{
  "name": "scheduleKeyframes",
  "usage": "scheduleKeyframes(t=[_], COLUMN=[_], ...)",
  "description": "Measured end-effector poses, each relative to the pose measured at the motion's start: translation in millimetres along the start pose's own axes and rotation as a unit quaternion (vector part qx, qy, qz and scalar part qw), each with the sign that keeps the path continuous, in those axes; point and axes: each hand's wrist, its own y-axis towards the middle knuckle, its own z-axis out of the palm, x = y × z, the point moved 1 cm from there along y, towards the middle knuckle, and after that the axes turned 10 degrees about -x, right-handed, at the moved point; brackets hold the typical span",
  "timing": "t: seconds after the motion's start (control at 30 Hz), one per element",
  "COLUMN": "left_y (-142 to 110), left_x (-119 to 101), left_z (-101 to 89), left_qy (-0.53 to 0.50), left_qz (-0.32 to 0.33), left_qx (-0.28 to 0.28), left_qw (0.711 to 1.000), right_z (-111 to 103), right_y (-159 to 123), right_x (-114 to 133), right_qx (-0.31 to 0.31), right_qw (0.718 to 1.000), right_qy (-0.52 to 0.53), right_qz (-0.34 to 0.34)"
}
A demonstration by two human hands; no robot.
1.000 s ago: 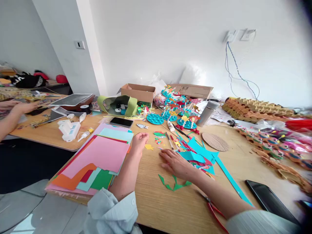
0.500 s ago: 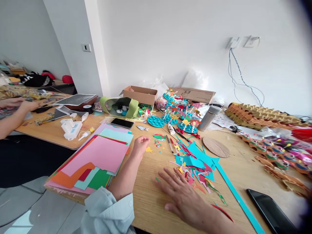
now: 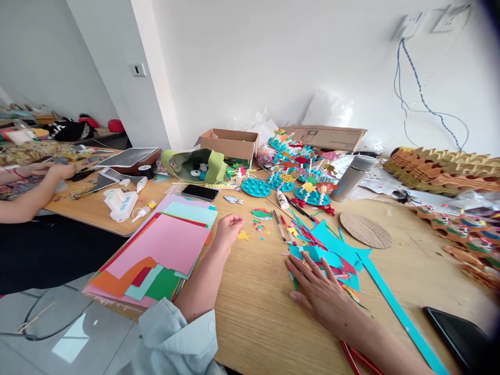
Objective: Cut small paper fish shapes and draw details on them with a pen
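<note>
In the head view we're seeing the two hands well apart on the wooden worktop. The right hand is lying flat with fingers spread, pressing on a pile of teal and red paper scraps. The left hand is resting loosely curled, gripping nothing we can see, just beside a yellow paper star and near a stack of coloured card. A teal paper strip is running past the pile, red scissor handles are showing below the right wrist, and a co-worker's hand is working at the next table.
</note>
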Motion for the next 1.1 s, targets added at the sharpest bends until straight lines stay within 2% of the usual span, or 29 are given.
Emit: scheduleKeyframes(t=[0.13,0.3,0.47,0.57,0.67,0.87,1.1], left_y=[3,6,6,2,-4,-10,-9], left_x=[3,7,10,10,6,0,4], left_z=[-1.3,-3.3,-3.9,-1.8,1.1,2.2,2.0], left_qy=[0.017,0.039,0.061,0.075,0.083,0.082,0.101], left_qz=[0.006,0.03,0.063,0.079,0.088,0.105,0.144], left_qx=[-0.007,-0.019,-0.024,-0.018,-0.005,-0.005,-0.009], left_qw=[1.0,0.999,0.996,0.994,0.993,0.991,0.984], right_z=[-13,-37,-37,-36,-35,-27,-24], right_y=[5,12,3,-4,-9,-15,-17], right_x=[-9,-18,-30,-36,-42,-49,-49], right_qx=[-0.023,-0.132,-0.302,-0.354,-0.369,-0.354,-0.35], right_qw=[1.0,0.987,0.939,0.918,0.909,0.911,0.904], right_qy=[0.017,0.086,0.138,0.135,0.132,0.159,0.182], right_qz=[0.012,0.04,0.092,0.121,0.138,0.138,0.164])
